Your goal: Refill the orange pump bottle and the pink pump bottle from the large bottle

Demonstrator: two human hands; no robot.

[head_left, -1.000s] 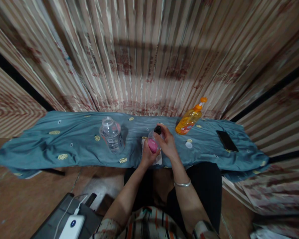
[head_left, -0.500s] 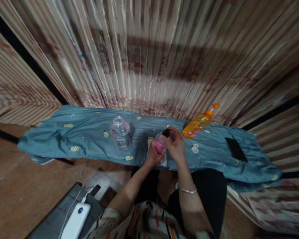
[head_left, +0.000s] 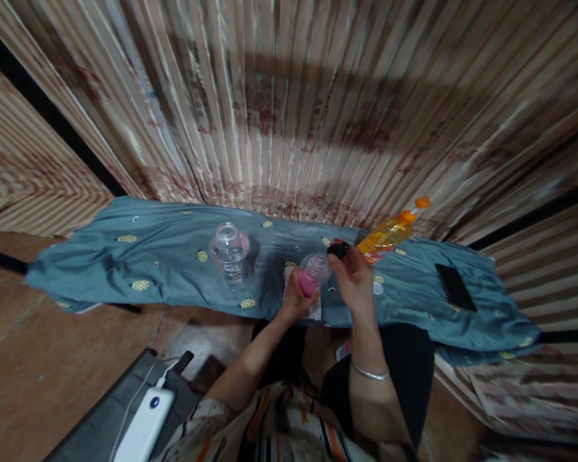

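Observation:
My left hand (head_left: 295, 298) is wrapped round a small clear bottle (head_left: 316, 266) that shows pink in its lower part. Its mouth tilts up and to the right. My right hand (head_left: 355, 276) pinches a black cap (head_left: 338, 251) just to the right of that mouth, apart from it. Under the left hand lies a white cloth or paper (head_left: 314, 312), mostly hidden. To the left, a larger clear plastic bottle (head_left: 231, 256) stands without a cap.
Behind my right hand is an orange dish-soap bottle (head_left: 388, 237). A white disc (head_left: 378, 287) lies partly hidden beside the wrist. A black phone (head_left: 455, 287) rests at the right of the blue tablecloth (head_left: 168, 250). A white power bank (head_left: 145, 423) with a cable is at lower left.
My right hand has moved right, lifting the black cap off the small bottle's mouth. The left hand keeps hold of the bottle, nearly in place.

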